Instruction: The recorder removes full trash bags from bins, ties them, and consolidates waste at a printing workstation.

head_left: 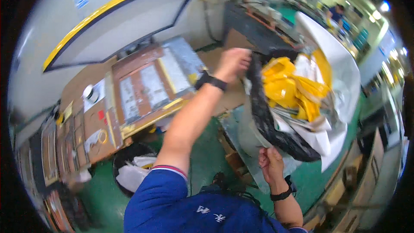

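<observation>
Black bag (262, 110) of yellow and white scraps gripped at its rim

The black bag is seen right of centre, in front of the person, with its mouth spread open. Crumpled yellow plastic (280, 84) is heaped inside, and large white sheets (334, 54) are left jutting over the far and right-hand sides. The far left edge of the bag is held by the left hand (235, 64), whose fingers are curled closed, though slightly blurred. The right hand (271, 164) is placed at the near, lower edge with its fingers bent inward; whether the edge is pinched there cannot be told. A dark band is worn on each wrist.

Below the bag, a pale flat panel (258, 170) is laid over the green floor (202, 164). To the left, a dark tub (137, 150) is filled with white crumpled material (131, 177), just beside a brown workbench (92, 151). Framed boards, a small white container (89, 92) and a yellowish ring (102, 136) are set on it. Behind the bench, a yellow-edged panel (129, 26) is mounted against a pale wall. Cardboard (375, 164) is stacked at lower right, and another person (336, 14) is glimpsed at upper right.
</observation>
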### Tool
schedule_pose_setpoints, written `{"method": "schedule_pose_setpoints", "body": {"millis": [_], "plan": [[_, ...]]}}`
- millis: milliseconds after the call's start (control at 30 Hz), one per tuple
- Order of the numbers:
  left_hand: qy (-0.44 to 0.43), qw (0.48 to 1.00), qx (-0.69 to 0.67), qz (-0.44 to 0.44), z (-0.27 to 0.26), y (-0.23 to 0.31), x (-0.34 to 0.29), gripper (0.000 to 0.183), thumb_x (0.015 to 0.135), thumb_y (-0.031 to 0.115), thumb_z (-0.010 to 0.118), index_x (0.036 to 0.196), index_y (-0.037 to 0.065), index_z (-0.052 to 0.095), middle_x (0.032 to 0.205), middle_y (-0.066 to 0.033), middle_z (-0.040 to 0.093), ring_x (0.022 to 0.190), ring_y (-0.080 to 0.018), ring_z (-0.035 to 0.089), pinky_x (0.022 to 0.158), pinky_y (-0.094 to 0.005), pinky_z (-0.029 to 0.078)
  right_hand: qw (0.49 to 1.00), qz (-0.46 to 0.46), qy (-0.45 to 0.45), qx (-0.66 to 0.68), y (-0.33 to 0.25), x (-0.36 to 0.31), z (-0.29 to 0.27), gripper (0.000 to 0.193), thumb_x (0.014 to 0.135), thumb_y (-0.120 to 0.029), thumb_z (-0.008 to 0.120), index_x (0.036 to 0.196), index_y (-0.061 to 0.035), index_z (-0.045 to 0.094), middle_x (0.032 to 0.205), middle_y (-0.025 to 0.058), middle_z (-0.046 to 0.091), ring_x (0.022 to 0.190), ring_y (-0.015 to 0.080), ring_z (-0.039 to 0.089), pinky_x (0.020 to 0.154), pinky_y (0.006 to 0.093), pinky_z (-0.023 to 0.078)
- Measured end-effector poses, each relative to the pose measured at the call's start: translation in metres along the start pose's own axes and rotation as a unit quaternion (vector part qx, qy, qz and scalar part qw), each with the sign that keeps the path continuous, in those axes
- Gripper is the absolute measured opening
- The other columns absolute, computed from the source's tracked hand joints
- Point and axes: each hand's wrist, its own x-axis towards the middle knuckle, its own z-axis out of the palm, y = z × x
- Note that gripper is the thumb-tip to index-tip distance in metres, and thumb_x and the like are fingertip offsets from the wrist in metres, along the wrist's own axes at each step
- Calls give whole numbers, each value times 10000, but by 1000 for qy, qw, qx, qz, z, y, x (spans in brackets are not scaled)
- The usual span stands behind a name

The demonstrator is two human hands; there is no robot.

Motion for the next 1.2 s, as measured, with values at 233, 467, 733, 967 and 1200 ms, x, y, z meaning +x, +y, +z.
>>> {"method": "schedule_pose_setpoints", "body": {"millis": [233,467,733,967,1200], "plan": [[-31,967,18,-254,-65,-26,-13,369,859,425,620,1008,88,594,853,-5,547,725,-129,545,661,-295,515,983,-116,-29,142,-60,8,-167,361,921,-281,516,1148,-2,544,1099,124,609,918,246,596,827,369,478],[-20,972,43,-229,-5,-38,3,295,878,394,601,838,104,572,720,8,536,604,-128,535,512,-264,475,959,-216,78,-163,-123,-1,-217,414,920,-252,512,1264,-24,492,1241,146,551,1092,282,567,938,396,481],[33,970,-105,-216,-30,-52,-9,191,916,193,545,766,75,550,658,-10,514,487,-126,473,452,-267,450,981,-112,156,-27,-132,18,-190,392,910,-212,520,1248,-14,497,1155,128,586,998,251,599,825,341,520],[71,984,20,-165,-46,-41,-7,178,911,172,491,888,72,637,742,-13,587,599,-103,532,527,-255,489,941,-175,237,-169,-138,7,-191,211,831,-88,556,1015,14,578,955,88,586,798,117,556,603,289,492],[-9,951,-240,-195,-11,-62,-7,230,959,102,378,994,-12,576,924,-117,658,768,-216,652,738,-361,570,862,-303,182,-363,-126,12,-193,346,810,-187,538,1032,75,570,900,131,613,827,203,581,686,295,476]]}}
